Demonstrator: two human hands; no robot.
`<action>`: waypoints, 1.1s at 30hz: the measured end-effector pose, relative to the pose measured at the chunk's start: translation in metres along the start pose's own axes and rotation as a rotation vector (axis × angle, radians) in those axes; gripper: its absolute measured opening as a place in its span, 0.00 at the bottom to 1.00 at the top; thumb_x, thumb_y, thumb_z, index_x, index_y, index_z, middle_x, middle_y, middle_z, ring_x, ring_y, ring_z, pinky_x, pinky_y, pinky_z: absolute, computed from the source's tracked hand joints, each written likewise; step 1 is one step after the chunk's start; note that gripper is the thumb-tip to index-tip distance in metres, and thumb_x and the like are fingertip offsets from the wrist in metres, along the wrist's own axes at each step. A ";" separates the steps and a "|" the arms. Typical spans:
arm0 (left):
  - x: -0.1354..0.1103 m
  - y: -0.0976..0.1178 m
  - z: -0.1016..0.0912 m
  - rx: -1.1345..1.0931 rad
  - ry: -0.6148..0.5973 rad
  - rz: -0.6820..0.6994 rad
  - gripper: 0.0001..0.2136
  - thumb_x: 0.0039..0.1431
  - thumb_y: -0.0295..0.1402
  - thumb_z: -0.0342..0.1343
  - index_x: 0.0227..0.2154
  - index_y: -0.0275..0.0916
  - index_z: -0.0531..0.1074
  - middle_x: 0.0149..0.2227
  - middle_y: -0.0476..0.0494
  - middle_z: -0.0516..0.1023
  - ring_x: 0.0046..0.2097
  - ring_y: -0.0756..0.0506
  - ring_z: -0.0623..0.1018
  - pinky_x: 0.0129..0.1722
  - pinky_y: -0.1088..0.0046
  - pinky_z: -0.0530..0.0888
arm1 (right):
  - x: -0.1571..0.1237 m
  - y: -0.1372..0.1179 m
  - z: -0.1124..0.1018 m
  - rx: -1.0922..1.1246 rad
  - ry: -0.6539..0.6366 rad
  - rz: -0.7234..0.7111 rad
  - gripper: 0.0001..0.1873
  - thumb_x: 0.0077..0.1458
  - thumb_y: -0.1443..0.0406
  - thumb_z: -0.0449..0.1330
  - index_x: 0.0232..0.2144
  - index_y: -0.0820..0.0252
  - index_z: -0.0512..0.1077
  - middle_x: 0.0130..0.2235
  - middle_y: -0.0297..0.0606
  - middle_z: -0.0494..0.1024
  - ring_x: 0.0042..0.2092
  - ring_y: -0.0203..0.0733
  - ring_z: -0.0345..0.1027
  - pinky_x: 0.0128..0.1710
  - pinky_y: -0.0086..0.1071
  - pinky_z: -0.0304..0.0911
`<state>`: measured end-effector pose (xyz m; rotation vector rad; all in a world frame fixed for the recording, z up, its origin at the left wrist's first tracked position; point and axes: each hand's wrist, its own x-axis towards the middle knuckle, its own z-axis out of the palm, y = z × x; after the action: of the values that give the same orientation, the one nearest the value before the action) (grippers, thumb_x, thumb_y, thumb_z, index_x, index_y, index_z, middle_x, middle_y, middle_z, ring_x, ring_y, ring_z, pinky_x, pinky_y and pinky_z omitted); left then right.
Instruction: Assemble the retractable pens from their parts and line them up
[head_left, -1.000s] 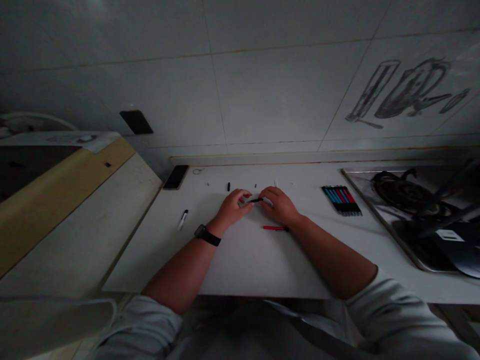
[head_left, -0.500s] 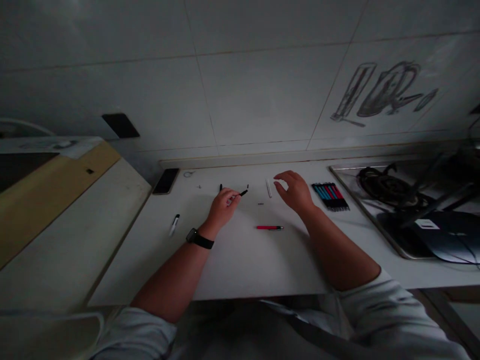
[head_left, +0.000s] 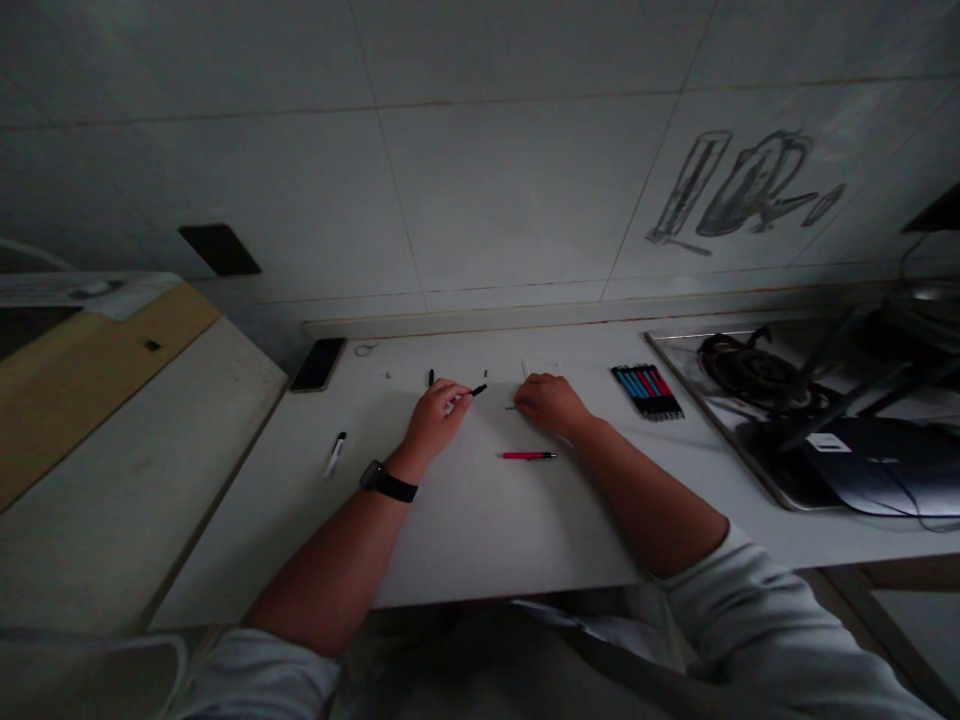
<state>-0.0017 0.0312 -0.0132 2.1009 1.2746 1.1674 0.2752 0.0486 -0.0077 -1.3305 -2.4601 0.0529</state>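
My left hand is closed in a pinch around a black pen part, whose dark tip sticks out to the right. My right hand is low over the table, its fingers curled together at a small thin grey piece that looks like a pen spring; the fingers hide most of it. Just behind the right fingers lies a thin white tube, partly covered. A short black piece lies behind the left hand, and a tiny dark piece between the hands. Nearer me rests a red pen.
A black-and-white pen and a phone lie at the left, with a ring-shaped item beside the phone. Several blue and red pens lie in a row at the right, before a metal-rimmed stove. A tiled wall borders the back.
My right hand has moved left and down from beside the white tube to the small grey piece, its fingers closing. My left hand still holds the black pen part. The view has shifted slightly.
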 end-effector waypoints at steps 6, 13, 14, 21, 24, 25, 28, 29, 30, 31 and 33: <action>0.000 0.001 0.000 0.024 0.000 -0.004 0.08 0.67 0.36 0.59 0.41 0.40 0.80 0.42 0.42 0.78 0.40 0.46 0.78 0.38 0.70 0.74 | 0.001 -0.009 0.002 -0.007 -0.006 0.011 0.05 0.61 0.64 0.64 0.39 0.55 0.80 0.41 0.44 0.81 0.43 0.48 0.73 0.46 0.40 0.65; -0.001 0.000 0.001 0.041 -0.019 0.017 0.06 0.66 0.33 0.60 0.41 0.41 0.80 0.43 0.44 0.78 0.41 0.47 0.78 0.39 0.71 0.75 | 0.003 -0.022 -0.009 -0.006 -0.087 0.052 0.08 0.64 0.64 0.61 0.41 0.57 0.81 0.45 0.46 0.80 0.48 0.50 0.72 0.50 0.41 0.62; 0.000 -0.001 0.001 0.047 -0.022 0.021 0.05 0.66 0.33 0.60 0.41 0.41 0.80 0.42 0.44 0.78 0.42 0.47 0.78 0.39 0.71 0.75 | 0.003 -0.023 -0.011 0.031 -0.065 0.047 0.09 0.65 0.65 0.60 0.41 0.58 0.80 0.45 0.46 0.80 0.48 0.49 0.72 0.51 0.41 0.62; 0.000 -0.003 0.004 0.054 -0.014 0.056 0.04 0.63 0.30 0.64 0.40 0.40 0.80 0.41 0.44 0.78 0.41 0.46 0.78 0.42 0.68 0.76 | 0.003 -0.026 -0.010 0.353 0.245 -0.052 0.08 0.67 0.64 0.58 0.40 0.56 0.78 0.41 0.43 0.80 0.45 0.46 0.72 0.50 0.39 0.66; 0.000 -0.002 0.004 0.045 -0.020 0.079 0.04 0.63 0.30 0.64 0.40 0.40 0.79 0.41 0.44 0.78 0.41 0.47 0.78 0.43 0.68 0.77 | 0.002 -0.026 -0.006 0.360 0.245 -0.059 0.07 0.67 0.64 0.59 0.39 0.56 0.78 0.41 0.42 0.80 0.45 0.46 0.73 0.50 0.39 0.66; -0.001 -0.001 0.004 0.048 -0.020 0.081 0.04 0.63 0.30 0.64 0.40 0.40 0.79 0.41 0.44 0.78 0.41 0.46 0.78 0.44 0.68 0.77 | 0.002 -0.026 -0.006 0.359 0.241 -0.061 0.07 0.67 0.64 0.59 0.40 0.56 0.78 0.41 0.42 0.80 0.45 0.46 0.73 0.50 0.39 0.66; -0.001 0.001 0.003 0.056 -0.019 0.082 0.03 0.63 0.29 0.64 0.39 0.40 0.79 0.41 0.44 0.78 0.42 0.46 0.78 0.45 0.67 0.77 | 0.002 -0.027 -0.006 0.351 0.232 -0.074 0.07 0.67 0.64 0.59 0.40 0.57 0.78 0.40 0.42 0.80 0.45 0.46 0.73 0.50 0.39 0.66; -0.001 0.001 0.003 0.056 -0.019 0.084 0.03 0.62 0.29 0.64 0.39 0.40 0.79 0.41 0.44 0.78 0.42 0.46 0.78 0.45 0.67 0.77 | 0.002 -0.027 -0.006 0.347 0.227 -0.080 0.07 0.67 0.65 0.59 0.40 0.57 0.78 0.40 0.43 0.80 0.45 0.46 0.73 0.50 0.39 0.66; -0.001 0.001 0.004 0.055 -0.021 0.086 0.03 0.62 0.29 0.64 0.39 0.40 0.79 0.41 0.44 0.78 0.42 0.46 0.78 0.45 0.67 0.77 | 0.002 -0.027 -0.007 0.343 0.221 -0.084 0.07 0.67 0.65 0.59 0.40 0.57 0.78 0.40 0.43 0.80 0.44 0.45 0.73 0.50 0.39 0.66; -0.001 0.001 0.004 0.056 -0.025 0.090 0.03 0.62 0.29 0.65 0.39 0.40 0.79 0.41 0.44 0.78 0.42 0.46 0.78 0.45 0.68 0.76 | 0.002 -0.027 -0.008 0.337 0.215 -0.085 0.07 0.67 0.65 0.59 0.40 0.57 0.78 0.40 0.43 0.80 0.44 0.45 0.73 0.50 0.39 0.66; -0.001 0.000 0.004 0.056 -0.034 0.098 0.03 0.62 0.29 0.65 0.39 0.40 0.79 0.40 0.45 0.77 0.42 0.46 0.78 0.45 0.68 0.76 | 0.002 -0.027 -0.008 0.319 0.204 -0.086 0.07 0.67 0.65 0.59 0.40 0.57 0.78 0.41 0.43 0.80 0.44 0.45 0.73 0.49 0.39 0.66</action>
<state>0.0017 0.0303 -0.0159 2.2372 1.2144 1.1432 0.2550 0.0337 0.0060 -1.0395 -2.2217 0.2636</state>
